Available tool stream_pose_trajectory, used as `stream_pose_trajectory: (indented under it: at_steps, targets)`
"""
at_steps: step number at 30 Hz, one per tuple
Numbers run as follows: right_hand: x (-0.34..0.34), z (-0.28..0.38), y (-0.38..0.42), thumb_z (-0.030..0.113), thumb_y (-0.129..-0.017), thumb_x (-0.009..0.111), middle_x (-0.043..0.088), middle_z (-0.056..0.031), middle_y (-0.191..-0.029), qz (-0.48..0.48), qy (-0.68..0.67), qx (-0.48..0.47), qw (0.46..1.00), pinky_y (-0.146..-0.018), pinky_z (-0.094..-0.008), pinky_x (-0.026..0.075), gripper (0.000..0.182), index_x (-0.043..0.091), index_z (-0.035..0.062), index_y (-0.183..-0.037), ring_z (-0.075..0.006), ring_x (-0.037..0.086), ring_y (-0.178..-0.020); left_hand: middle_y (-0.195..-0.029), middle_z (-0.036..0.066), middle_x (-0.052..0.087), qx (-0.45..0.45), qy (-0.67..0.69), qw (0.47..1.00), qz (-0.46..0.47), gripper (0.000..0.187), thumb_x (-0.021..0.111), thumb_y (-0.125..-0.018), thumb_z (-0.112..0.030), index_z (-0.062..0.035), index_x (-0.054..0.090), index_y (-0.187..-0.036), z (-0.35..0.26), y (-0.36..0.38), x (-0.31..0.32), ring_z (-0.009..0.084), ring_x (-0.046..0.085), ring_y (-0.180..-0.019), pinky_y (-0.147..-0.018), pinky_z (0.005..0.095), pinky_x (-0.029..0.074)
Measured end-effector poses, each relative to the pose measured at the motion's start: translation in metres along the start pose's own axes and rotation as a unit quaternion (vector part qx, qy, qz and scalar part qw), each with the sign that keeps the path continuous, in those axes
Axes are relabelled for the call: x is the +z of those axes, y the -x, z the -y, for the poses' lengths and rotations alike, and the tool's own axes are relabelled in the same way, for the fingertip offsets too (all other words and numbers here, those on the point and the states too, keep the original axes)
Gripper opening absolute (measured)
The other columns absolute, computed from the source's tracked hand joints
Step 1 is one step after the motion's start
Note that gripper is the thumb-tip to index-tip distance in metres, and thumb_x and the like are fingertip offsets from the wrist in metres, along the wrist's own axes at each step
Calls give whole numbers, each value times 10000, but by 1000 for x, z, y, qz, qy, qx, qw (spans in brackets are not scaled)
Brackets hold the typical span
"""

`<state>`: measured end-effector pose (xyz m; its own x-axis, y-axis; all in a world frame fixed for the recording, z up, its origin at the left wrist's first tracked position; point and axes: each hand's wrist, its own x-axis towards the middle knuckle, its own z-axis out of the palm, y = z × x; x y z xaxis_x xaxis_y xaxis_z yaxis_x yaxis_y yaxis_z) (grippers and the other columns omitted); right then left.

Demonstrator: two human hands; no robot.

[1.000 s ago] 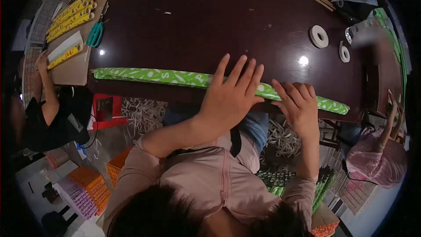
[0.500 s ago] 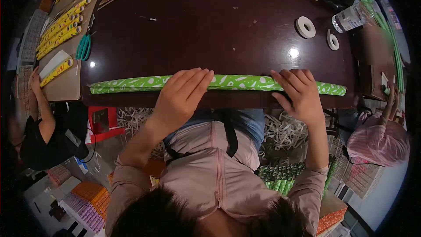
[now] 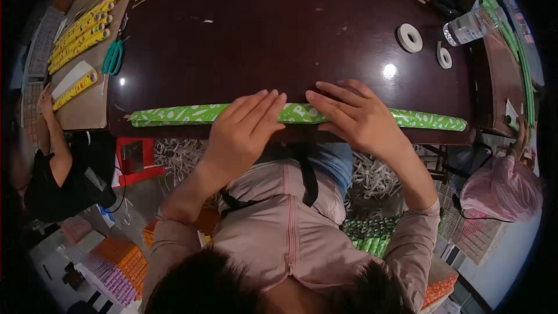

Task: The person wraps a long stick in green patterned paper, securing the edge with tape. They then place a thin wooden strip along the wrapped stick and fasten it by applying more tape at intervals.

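A long roll of green wrapping paper (image 3: pixel 195 114) with white figures lies along the near edge of the dark table. My left hand (image 3: pixel 241 125) rests over its middle, fingers stretched out side by side. Close to it on the right, my right hand (image 3: pixel 354 113) lies on the same roll with its fingers spread apart. Both palms face down on the paper, which shows between the two hands and out to either end. Neither hand is closed round it.
Teal-handled scissors (image 3: pixel 113 57) lie at the left. Two white tape rolls (image 3: pixel 410 38) and a clear bottle (image 3: pixel 468 27) are at the right. Yellow rolls (image 3: pixel 81 34) sit on a side board. Co-workers' arms (image 3: pixel 55 134) show at both sides.
My right hand has slid left along the green roll, close to my left hand. The roll has shifted slightly to the right. My left hand stays nearly in place.
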<state>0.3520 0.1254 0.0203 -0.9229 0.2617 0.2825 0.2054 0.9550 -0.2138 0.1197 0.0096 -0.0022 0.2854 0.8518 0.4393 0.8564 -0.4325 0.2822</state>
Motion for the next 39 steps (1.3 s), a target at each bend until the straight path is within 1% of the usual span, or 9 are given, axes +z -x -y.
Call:
stream_pose_trajectory:
  at_steps: [3, 10, 15, 21, 23, 27, 29, 32, 39]
  targets:
    - [-1, 0, -1, 207, -756, 748, 653, -48, -1213, 3, 6, 2, 1000, -965, -434, 457, 630, 529, 49, -1326, -250, 581, -1200, -1124, 149, 661, 11, -41, 999, 6, 420, 709, -818, -117, 32, 608, -1196, 16, 12, -14, 281, 638, -1054, -887, 390, 515]
    - [-3, 1, -3, 199, -773, 742, 651, -38, -1223, 16, 30, -6, 999, -952, -437, 464, 617, 526, 56, -1334, -245, 578, -1207, -1189, 173, 651, -54, 14, 995, 88, 508, 724, -774, 1, 1, 587, -1263, 42, 31, -51, 319, 619, -1130, -936, 433, 520]
    - [5, 14, -22, 206, -790, 726, 657, -34, -1208, 16, 73, -2, 997, -979, -434, 464, 595, 531, 44, -1328, -250, 581, -1204, -1124, 150, 659, -4, -10, 1000, 25, 384, 676, -806, -26, 15, 624, -1184, 39, 28, -37, 289, 638, -1078, -911, 403, 540]
    - [17, 10, -29, 195, -833, 649, 559, -34, -1368, 27, 7, -30, 999, -1075, -421, 424, 549, 528, 178, -1368, -247, 556, -1236, -1168, 148, 646, 49, -78, 996, 13, 357, 636, -812, -35, 3, 648, -1167, 45, 30, -28, 292, 634, -1095, -924, 406, 544]
    - [14, 9, -27, 194, -848, 620, 456, -21, -1466, 68, 39, -29, 997, -1095, -432, 401, 560, 506, 304, -1386, -236, 506, -1291, -1175, 146, 643, 66, -93, 993, 9, 357, 634, -809, -39, 3, 652, -1162, 45, 32, -28, 294, 633, -1097, -923, 410, 545]
    - [2, 4, -24, 186, -863, 600, 403, 11, -1504, 108, 122, -68, 984, -1116, -448, 370, 576, 476, 375, -1393, -229, 448, -1341, -1235, 142, 633, 52, -84, 995, 18, 361, 657, -816, 0, -84, 679, -1166, 42, 30, -28, 304, 627, -1134, -916, 425, 563]
    - [-1, 3, -21, 250, -863, 602, 333, 49, -1547, 137, 143, -98, 975, -1158, -457, 308, 654, 370, 444, -1443, -224, 410, -1371, -1240, 142, 632, 56, -85, 995, 16, 364, 669, -811, -9, -106, 688, -1161, 41, 31, -26, 306, 625, -1136, -919, 426, 561]
    - [0, 8, -16, 338, -815, 670, 334, 59, -1544, 110, 55, -14, 992, -1156, -460, 312, 694, 378, 458, -1433, -219, 391, -1381, -1260, 133, 608, 60, -104, 992, 23, 429, 640, -814, -14, -172, 677, -1211, 43, 32, -24, 292, 590, -1184, -969, 420, 534]
    - [0, 2, -6, 419, -771, 697, 318, 57, -1549, 107, 109, -56, 987, -1154, -463, 314, 752, 361, 453, -1443, -216, 375, -1388, -1265, 134, 609, 72, -102, 992, 30, 420, 642, -826, -12, -176, 677, -1211, 44, 31, -27, 291, 584, -1198, -972, 425, 532]
